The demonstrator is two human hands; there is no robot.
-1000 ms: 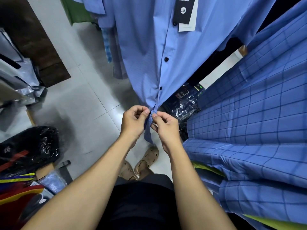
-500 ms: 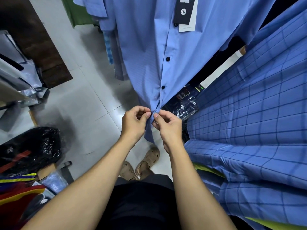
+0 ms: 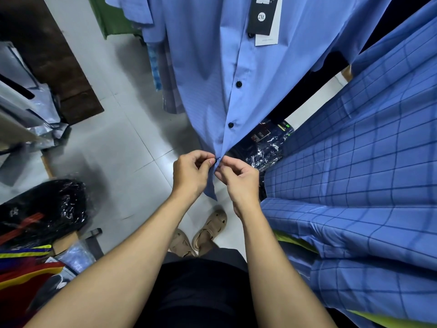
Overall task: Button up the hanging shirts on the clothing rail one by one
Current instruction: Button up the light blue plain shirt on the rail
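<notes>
Head view, looking down: the plain light-blue button-front shirt point(image 3: 208, 74) hangs straight ahead, its collar and the rail cut off at the top edge. The left hand point(image 3: 189, 172) and right hand point(image 3: 238, 178) meet low on its front edge, each pinching the fabric with curled fingers. Whatever sits between the fingertips is all but hidden. Just above them, a round black button point(image 3: 230, 125) sits fastened. A blue checked shirt point(image 3: 354, 150) crowds the right side, just beside the right wrist. Open grey tiled floor point(image 3: 113, 147) lies to the left, with a black plastic-wrapped bundle point(image 3: 47, 207) at the lower-left edge.
</notes>
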